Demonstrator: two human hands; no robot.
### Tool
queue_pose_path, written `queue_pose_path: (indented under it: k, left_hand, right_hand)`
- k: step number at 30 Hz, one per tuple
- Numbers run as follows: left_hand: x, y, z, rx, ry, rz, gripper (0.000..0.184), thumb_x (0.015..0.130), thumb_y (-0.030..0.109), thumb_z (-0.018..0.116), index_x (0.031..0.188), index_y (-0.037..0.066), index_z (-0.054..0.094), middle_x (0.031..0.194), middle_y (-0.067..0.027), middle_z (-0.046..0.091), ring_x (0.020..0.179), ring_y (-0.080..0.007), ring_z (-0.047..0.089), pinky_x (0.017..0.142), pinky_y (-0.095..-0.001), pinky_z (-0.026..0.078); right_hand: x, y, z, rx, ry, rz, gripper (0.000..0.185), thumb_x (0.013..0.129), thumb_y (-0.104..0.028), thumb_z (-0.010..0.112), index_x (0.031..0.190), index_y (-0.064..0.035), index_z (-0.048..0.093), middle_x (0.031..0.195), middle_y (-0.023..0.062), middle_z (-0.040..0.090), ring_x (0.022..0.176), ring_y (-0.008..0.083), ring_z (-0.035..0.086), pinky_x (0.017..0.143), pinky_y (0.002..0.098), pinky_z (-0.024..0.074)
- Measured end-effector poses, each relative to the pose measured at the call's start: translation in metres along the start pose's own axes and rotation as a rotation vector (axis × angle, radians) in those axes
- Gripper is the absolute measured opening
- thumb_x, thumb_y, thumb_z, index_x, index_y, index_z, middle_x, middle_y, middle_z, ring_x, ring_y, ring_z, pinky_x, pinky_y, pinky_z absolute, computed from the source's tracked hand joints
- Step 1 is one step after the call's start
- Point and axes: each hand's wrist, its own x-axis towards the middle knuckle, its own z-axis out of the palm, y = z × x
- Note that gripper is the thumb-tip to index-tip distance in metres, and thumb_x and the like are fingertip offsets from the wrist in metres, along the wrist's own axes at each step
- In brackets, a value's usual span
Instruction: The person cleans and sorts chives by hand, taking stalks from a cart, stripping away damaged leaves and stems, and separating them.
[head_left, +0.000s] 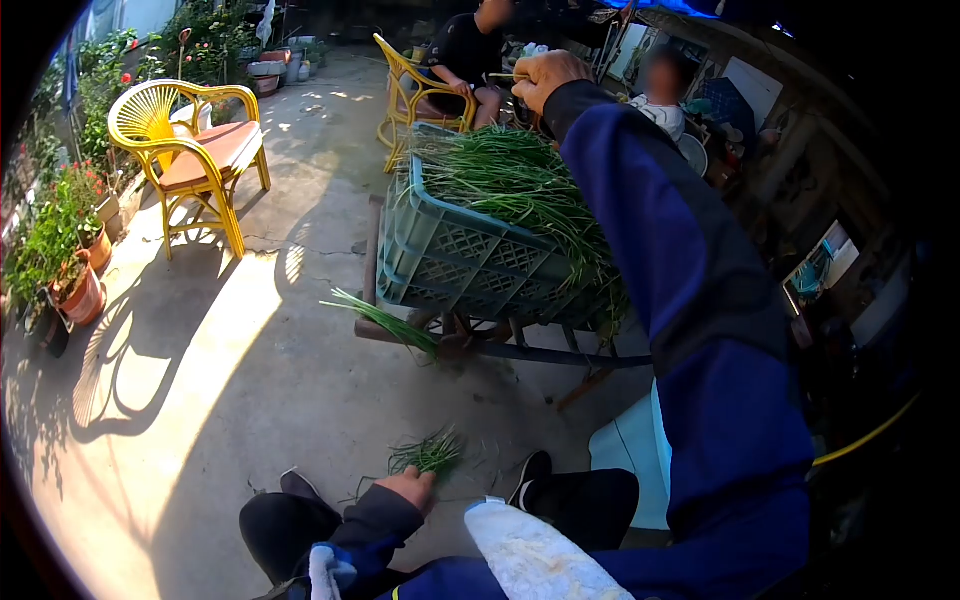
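My left hand (408,488) is low between my knees, its fingers closed at the near end of a small clump of green stalks (430,452). Raised above the far side of the crate, my right hand (550,78) is closed on a thin pale strip (503,75) that sticks out to the left. Long green stalks (510,180) heap over the rim of a teal plastic crate (470,255), some hanging down its right side. A separate bundle of stalks (385,323) lies across the frame under the crate, at its left front.
A yellow cane chair (190,160) stands at the left near potted plants (80,285). Beyond the crate, one person (455,60) sits on another yellow chair (395,95); a second person (660,110) is at right. A light-blue object (630,450) stands beside my right knee.
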Motion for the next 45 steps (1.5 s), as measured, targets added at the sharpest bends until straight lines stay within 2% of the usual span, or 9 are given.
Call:
queue_pose_path:
  k: [6, 9, 16, 20, 25, 35, 39, 42, 45]
  left_hand:
    - [0.056, -0.012, -0.012, 0.081, 0.123, 0.111, 0.022, 0.079, 0.020, 0.049, 0.096, 0.007, 0.051, 0.091, -0.0162, 0.052, 0.078, -0.0327, 0.057, 0.065, -0.0418, 0.047]
    - [0.065, -0.018, 0.011, 0.191, -0.001, 0.040, 0.018, 0.076, 0.011, 0.046, 0.091, 0.005, 0.053, 0.090, -0.0173, 0.053, 0.078, -0.0319, 0.059, 0.063, -0.0416, 0.048]
    - [0.068, -0.022, 0.009, 0.158, -0.171, -0.060, 0.024, 0.082, 0.019, 0.037, 0.096, 0.007, 0.054, 0.100, -0.0178, 0.052, 0.089, -0.0327, 0.056, 0.073, -0.0416, 0.046]
    - [0.068, -0.026, 0.016, 0.165, -0.125, -0.043, 0.019, 0.079, 0.014, 0.042, 0.090, 0.006, 0.055, 0.095, -0.0170, 0.054, 0.084, -0.0319, 0.058, 0.068, -0.0423, 0.047]
    - [0.068, -0.022, 0.020, 0.161, -0.169, -0.070, 0.021, 0.079, 0.016, 0.042, 0.091, 0.007, 0.056, 0.096, -0.0166, 0.054, 0.087, -0.0317, 0.058, 0.069, -0.0427, 0.047]
    - [0.068, -0.021, 0.028, 0.201, -0.238, -0.104, 0.024, 0.080, 0.020, 0.041, 0.097, 0.009, 0.055, 0.104, -0.0172, 0.052, 0.093, -0.0317, 0.055, 0.075, -0.0414, 0.045]
    - [0.065, -0.018, 0.019, 0.227, -0.245, -0.073, 0.025, 0.081, 0.020, 0.040, 0.097, 0.009, 0.055, 0.103, -0.0179, 0.052, 0.093, -0.0311, 0.056, 0.074, -0.0412, 0.045]
    - [0.066, -0.021, 0.025, 0.232, -0.245, -0.050, 0.025, 0.081, 0.020, 0.040, 0.097, 0.009, 0.055, 0.103, -0.0179, 0.053, 0.093, -0.0312, 0.056, 0.074, -0.0414, 0.046]
    - [0.070, -0.024, 0.031, 0.241, -0.250, -0.081, 0.025, 0.081, 0.020, 0.039, 0.097, 0.009, 0.055, 0.103, -0.0174, 0.053, 0.092, -0.0315, 0.056, 0.074, -0.0417, 0.046]
  right_hand:
    - [-0.042, -0.041, 0.043, 0.114, -0.315, -0.050, 0.032, 0.066, -0.032, 0.068, 0.091, -0.0140, 0.063, 0.086, 0.0114, 0.059, 0.090, 0.0289, 0.055, 0.078, 0.0401, 0.0426]
    - [-0.044, -0.072, 0.057, 0.086, -0.529, 0.009, 0.038, 0.068, -0.034, 0.067, 0.101, -0.0170, 0.061, 0.102, 0.0103, 0.058, 0.098, 0.0258, 0.054, 0.084, 0.0358, 0.0416]
    - [-0.025, -0.090, 0.105, 0.148, -0.633, 0.097, 0.038, 0.068, -0.032, 0.066, 0.104, -0.0203, 0.060, 0.106, 0.0076, 0.057, 0.102, 0.0256, 0.051, 0.089, 0.0366, 0.0388]
    - [-0.020, -0.079, 0.102, 0.283, -0.610, 0.109, 0.029, 0.063, -0.024, 0.068, 0.090, -0.0133, 0.065, 0.091, 0.0119, 0.061, 0.091, 0.0271, 0.055, 0.081, 0.0358, 0.0426]
    - [-0.020, -0.039, 0.088, 0.422, -0.361, 0.096, 0.020, 0.066, -0.021, 0.067, 0.076, -0.0047, 0.064, 0.063, 0.0107, 0.059, 0.059, 0.0241, 0.055, 0.062, 0.0334, 0.0426]
    - [0.000, 0.044, 0.043, 0.923, 0.248, 0.594, 0.014, 0.079, -0.013, 0.055, 0.084, -0.0025, 0.063, 0.068, 0.0056, 0.060, 0.050, 0.0121, 0.053, 0.050, 0.0236, 0.0444]
    - [0.002, 0.053, 0.022, 0.542, 0.560, 0.156, 0.015, 0.079, -0.016, 0.056, 0.086, -0.0030, 0.061, 0.065, 0.0078, 0.059, 0.055, 0.0197, 0.057, 0.053, 0.0336, 0.0450]
    - [-0.013, 0.018, -0.007, 0.259, 0.400, -0.139, 0.015, 0.071, -0.020, 0.061, 0.076, -0.0061, 0.058, 0.065, 0.0146, 0.056, 0.065, 0.0288, 0.058, 0.059, 0.0376, 0.0449]
    - [-0.040, -0.009, 0.010, 0.202, -0.118, -0.144, 0.019, 0.067, -0.023, 0.063, 0.080, -0.0089, 0.058, 0.072, 0.0140, 0.058, 0.074, 0.0317, 0.058, 0.066, 0.0411, 0.0452]
